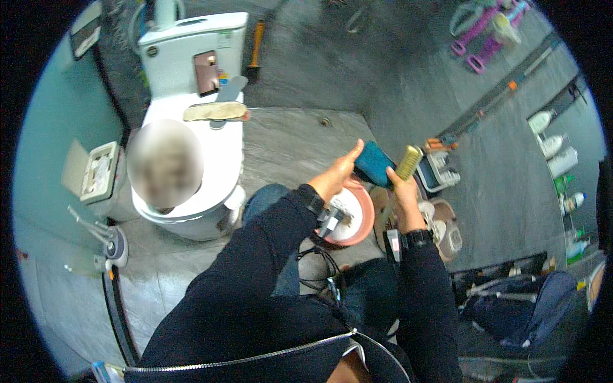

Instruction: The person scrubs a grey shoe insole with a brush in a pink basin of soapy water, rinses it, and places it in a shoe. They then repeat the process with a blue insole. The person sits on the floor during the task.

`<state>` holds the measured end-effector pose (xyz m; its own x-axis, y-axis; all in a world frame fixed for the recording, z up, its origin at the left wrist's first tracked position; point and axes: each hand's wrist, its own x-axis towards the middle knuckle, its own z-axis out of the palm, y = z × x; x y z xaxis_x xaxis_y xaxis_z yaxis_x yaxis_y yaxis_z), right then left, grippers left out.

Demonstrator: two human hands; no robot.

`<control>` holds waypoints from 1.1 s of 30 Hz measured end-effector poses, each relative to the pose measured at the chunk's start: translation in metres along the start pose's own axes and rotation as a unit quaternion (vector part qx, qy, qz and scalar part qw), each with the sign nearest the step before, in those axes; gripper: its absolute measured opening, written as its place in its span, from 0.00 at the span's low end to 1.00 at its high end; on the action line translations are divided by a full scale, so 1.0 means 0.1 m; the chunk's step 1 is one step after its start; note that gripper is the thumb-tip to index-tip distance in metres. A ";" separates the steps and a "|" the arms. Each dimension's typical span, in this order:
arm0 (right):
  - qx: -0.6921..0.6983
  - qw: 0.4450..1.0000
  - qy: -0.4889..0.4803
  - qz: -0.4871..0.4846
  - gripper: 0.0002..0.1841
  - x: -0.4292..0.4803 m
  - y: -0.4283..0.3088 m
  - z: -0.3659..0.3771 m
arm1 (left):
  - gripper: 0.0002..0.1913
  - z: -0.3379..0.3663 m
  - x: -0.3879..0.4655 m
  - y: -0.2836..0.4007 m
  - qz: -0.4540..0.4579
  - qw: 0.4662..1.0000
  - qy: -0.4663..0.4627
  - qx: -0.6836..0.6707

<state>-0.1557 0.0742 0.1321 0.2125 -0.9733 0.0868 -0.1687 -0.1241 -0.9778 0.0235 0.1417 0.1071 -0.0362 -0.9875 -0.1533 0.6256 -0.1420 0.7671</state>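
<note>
My left hand (pixel 335 174) grips one end of a dark teal, flat rounded piece (pixel 376 163), possibly a shoe insole. The fingers of my right hand (pixel 406 194) hold a brush (pixel 409 163) with pale yellowish bristles, and its thumb rests against the teal piece's near edge. Just below my left hand, a pink basin (pixel 368 218) on the floor holds white foamy liquid. A beige insole (pixel 215 111) lies across a grey insole (pixel 232 89) on the white toilet (pixel 222 143). Something on the toilet seat is blurred out.
A phone (pixel 206 73) leans on the toilet tank. Left of the toilet stand a lidded bin (pixel 99 172) and a toilet brush holder (pixel 116 246). Right of my hands are a grey caddy (pixel 438 174) and pale footwear (pixel 443 227). Several bottles (pixel 555 144) line a wall shelf.
</note>
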 end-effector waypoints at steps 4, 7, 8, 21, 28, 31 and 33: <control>-0.054 0.997 -0.046 -0.023 0.30 0.13 0.08 -0.02 | 0.29 -0.15 0.08 -0.10 0.092 0.990 0.062 0.090; -0.194 0.979 -0.063 -0.007 0.32 0.23 0.17 -0.06 | 0.20 -0.34 0.16 -0.16 0.114 0.979 0.111 0.130; -0.207 0.975 -0.076 0.000 0.31 0.26 0.19 -0.09 | 0.21 -0.40 0.19 -0.17 0.094 0.967 0.151 0.185; -0.295 0.954 -0.040 0.026 0.36 -0.82 1.18 -1.57 | 0.18 -0.37 0.27 -0.16 0.261 0.753 0.006 0.605; -0.229 0.908 0.010 0.351 0.30 -2.42 2.12 -2.14 | 0.20 -0.75 0.64 -0.39 0.040 0.908 0.063 0.413; -0.049 0.868 0.034 0.493 0.25 -3.09 2.63 -2.31 | 0.18 -0.66 0.64 -0.49 -0.029 0.881 0.150 0.447; 0.023 0.830 0.101 0.547 0.21 -3.51 2.99 -2.37 | 0.17 -0.62 0.63 -0.57 -0.046 0.852 0.165 0.495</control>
<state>-0.5087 0.3331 -0.1460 -0.2106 -0.5112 -0.8333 -0.1160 0.8595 -0.4979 0.0336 0.0923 0.0152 0.2737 -0.9193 -0.2828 -0.3371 -0.3671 0.8669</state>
